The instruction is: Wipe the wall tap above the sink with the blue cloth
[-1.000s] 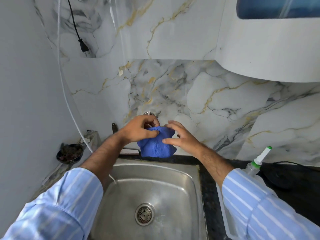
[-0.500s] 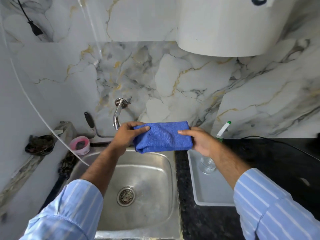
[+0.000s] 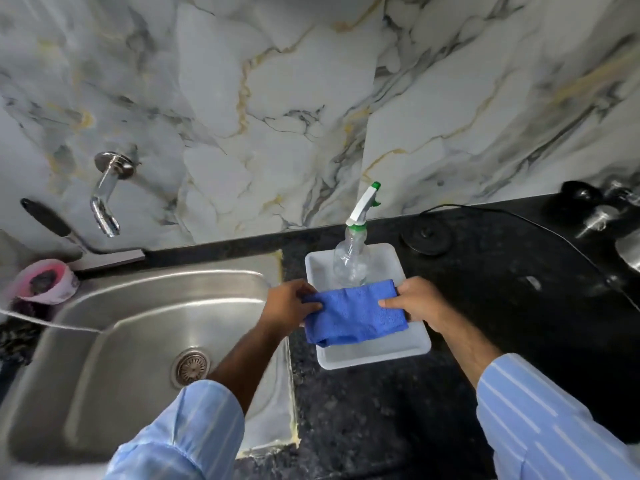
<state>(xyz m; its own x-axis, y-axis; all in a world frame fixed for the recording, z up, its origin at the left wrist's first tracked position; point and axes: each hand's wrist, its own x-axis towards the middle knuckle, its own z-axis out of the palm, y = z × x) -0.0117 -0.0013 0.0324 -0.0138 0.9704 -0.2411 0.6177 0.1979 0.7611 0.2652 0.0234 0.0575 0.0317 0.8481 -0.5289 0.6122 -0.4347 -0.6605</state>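
Observation:
The blue cloth [image 3: 353,315], folded into a band, is stretched between my two hands just over the white tray [image 3: 374,355]. My left hand [image 3: 287,304] pinches its left end and my right hand [image 3: 414,301] pinches its right end. The chrome wall tap [image 3: 105,194] sticks out of the marble wall at the far left, above the steel sink [image 3: 138,306], well apart from the cloth and both hands.
A clear spray bottle [image 3: 351,258] with a white and green nozzle stands at the back of the tray. A black cable [image 3: 540,226] runs across the black counter [image 3: 502,306]. A pink cup [image 3: 45,280] and a black-handled utensil [image 3: 52,220] sit left of the sink.
Both hands carried the cloth away from the tap, folding it flat, then rightward and down over the white tray. The tap is now uncovered at the left.

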